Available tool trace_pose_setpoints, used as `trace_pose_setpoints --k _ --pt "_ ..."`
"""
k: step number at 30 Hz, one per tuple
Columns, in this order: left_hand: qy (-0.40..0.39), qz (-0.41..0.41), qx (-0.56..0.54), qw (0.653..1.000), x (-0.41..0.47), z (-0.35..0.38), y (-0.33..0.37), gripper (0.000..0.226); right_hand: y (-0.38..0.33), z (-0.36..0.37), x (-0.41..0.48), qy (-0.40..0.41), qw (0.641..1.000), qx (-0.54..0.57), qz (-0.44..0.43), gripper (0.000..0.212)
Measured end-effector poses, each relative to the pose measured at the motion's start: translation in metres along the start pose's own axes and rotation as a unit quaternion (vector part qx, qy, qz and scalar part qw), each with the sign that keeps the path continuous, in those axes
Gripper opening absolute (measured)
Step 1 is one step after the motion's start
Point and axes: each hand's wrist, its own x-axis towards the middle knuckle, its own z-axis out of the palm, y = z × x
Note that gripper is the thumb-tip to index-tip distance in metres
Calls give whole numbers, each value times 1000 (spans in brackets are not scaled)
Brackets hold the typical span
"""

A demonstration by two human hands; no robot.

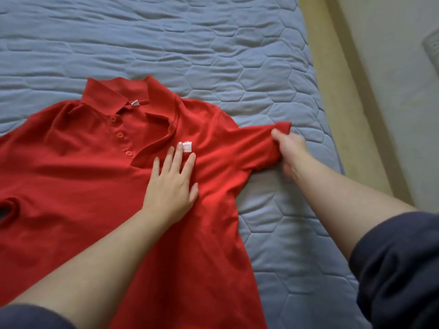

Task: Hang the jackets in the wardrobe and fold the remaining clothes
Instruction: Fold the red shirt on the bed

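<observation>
A red polo shirt (83, 181) lies front-up on the blue quilted bed cover (190, 43), collar toward the far side, buttons open. My left hand (172, 184) lies flat with straight fingers on the shirt's chest, beside a small white patch (187, 147). My right hand (288, 151) grips the end of the shirt's right-side sleeve (256, 143), thumb on top, and holds it stretched out to the right. The other sleeve lies at the left edge of the view.
The bed's right edge runs along a yellowish wooden frame (344, 103). Beyond it is a pale floor or wall. The blue cover stretches far beyond the shirt toward the top of the view.
</observation>
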Motion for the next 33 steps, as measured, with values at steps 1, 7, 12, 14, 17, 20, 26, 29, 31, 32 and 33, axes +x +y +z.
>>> trace_pose_setpoints --k 1,7,12,14,17,20,26,29,31,32,33 --pt "15 9 -8 1000 1 0 0 68 -10 0 5 29 998 3 -62 21" --pt "-75 -17 19 997 10 11 3 68 -1 -1 18 59 907 -410 -81 39" --pt "-122 -24 48 991 14 12 5 72 27 -15 -4 -70 987 -136 42 31" --pt "-132 -25 53 990 16 8 6 72 30 -15 -13 -105 993 -54 0 18" --pt "-68 -22 18 997 12 2 13 72 20 -18 -14 -24 986 -84 -141 22" --pt "-10 -4 -13 1000 7 1 21 74 15 -29 1 20 940 -296 -167 28" --pt "-73 -6 62 995 -2 27 18 77 28 -27 11 4 950 -310 -49 38" --pt "-38 -21 11 999 -12 24 18 75 15 -23 -4 60 978 -178 -96 21" --pt "-29 -56 -19 998 -23 18 10 74 0 -17 -28 16 978 -109 -178 14" --pt "-28 -77 -31 996 -29 13 2 73 -8 -10 -44 -54 974 -79 -204 16" --pt "-28 -94 -40 994 -34 8 -7 72 -16 -1 -61 -146 966 -62 -205 18"
